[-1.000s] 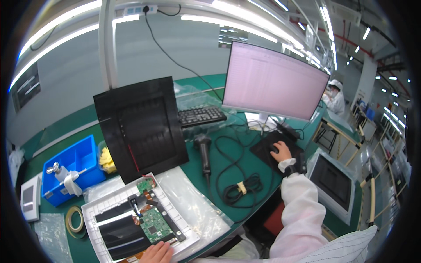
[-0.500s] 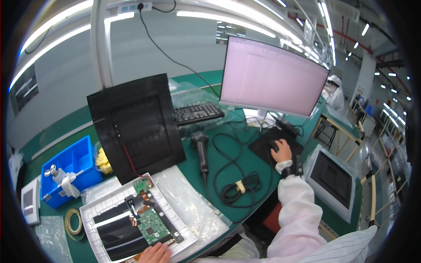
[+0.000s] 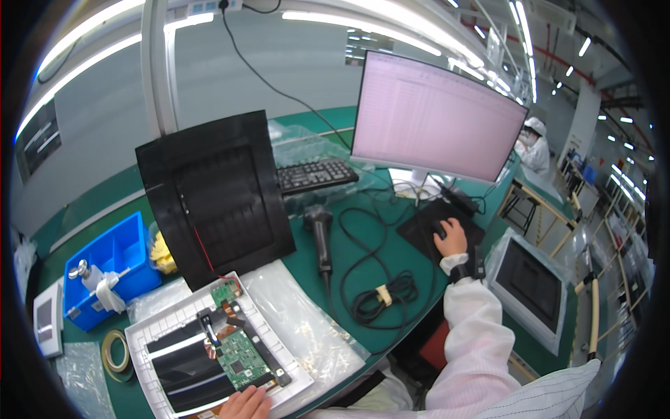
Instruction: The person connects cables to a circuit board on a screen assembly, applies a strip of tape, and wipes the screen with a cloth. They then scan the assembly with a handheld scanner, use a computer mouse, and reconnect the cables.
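Note:
My right hand (image 3: 452, 239) rests over a black computer mouse (image 3: 440, 229), its fingers curved around it, on a dark mouse pad (image 3: 427, 244). At the lower edge, my left hand (image 3: 246, 405) lies with its fingers flat on the near rim of an opened device in a white plastic housing (image 3: 296, 380). Inside that housing is a green circuit board (image 3: 243, 357) with ribbon cables and black film. A black back panel (image 3: 216, 202) stands upright behind it, and a thin red wire runs between the two. Beyond the pad stands a monitor (image 3: 436, 119) with a pale page on it.
A handheld scanner (image 3: 321, 241) and its coiled cable (image 3: 380, 304) lie mid-table, with a keyboard (image 3: 317, 176) behind. At left are a blue bin (image 3: 105, 307), a tape roll (image 3: 115, 353) and plastic bags. Right stands a wrapped framed panel (image 3: 527, 286); a person (image 3: 534, 150) sits farther off.
The view has shifted very slightly. My right hand stays on the mouse and my left hand stays on the housing rim.

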`<state>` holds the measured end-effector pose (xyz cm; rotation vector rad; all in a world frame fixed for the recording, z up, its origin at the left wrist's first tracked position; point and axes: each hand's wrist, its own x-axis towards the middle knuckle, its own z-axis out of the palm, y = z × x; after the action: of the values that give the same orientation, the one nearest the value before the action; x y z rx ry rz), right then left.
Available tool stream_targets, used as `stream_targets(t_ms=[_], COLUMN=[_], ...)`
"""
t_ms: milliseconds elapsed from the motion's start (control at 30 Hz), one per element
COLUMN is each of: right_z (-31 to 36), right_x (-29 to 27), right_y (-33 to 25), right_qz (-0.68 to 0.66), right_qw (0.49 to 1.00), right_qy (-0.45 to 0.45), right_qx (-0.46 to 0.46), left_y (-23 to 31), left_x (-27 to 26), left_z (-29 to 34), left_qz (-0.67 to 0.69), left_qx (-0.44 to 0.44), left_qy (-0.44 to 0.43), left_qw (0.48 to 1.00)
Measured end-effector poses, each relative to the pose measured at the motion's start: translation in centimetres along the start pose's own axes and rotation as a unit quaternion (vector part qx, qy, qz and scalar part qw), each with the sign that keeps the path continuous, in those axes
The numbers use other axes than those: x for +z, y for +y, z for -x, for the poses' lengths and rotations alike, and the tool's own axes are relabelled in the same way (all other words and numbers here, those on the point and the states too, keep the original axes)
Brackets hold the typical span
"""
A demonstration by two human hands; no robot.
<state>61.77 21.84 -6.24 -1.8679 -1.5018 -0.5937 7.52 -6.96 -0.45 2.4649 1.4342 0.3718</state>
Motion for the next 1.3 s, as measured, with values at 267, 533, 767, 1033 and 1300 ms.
stream_targets(t_ms=[267, 533, 767, 1033, 1300], right_z=[0.0, 0.0, -0.2, -5.1, -8.2], right_x=[-0.5, -0.1, -1.0, -1.2, -0.8], right_y=[0.2, 0.5, -0.6, -6.0, -22.3], right_qz=[0.006, 0.014, -0.007, -0.23, -0.477], right_qw=[1.0, 1.0, 1.0, 0.968, 0.865], right_qy=[-0.01, -0.014, 0.023, 0.08, -0.153], right_qx=[0.007, 0.001, 0.007, -0.059, 0.001], left_y=[-0.2, -0.5, -0.7, -0.5, -1.0], left_x=[0.4, 1.0, 1.3, -0.2, 0.1], left_z=[0.0, 0.3, 0.2, 0.2, 0.8], left_qz=[0.01, 0.022, 0.035, -0.042, -0.008], left_qx=[0.017, 0.023, 0.035, 0.057, 0.067], left_qy=[0.023, 0.038, 0.046, 0.066, 0.071], left_qw=[1.0, 0.999, 0.998, 0.995, 0.995])
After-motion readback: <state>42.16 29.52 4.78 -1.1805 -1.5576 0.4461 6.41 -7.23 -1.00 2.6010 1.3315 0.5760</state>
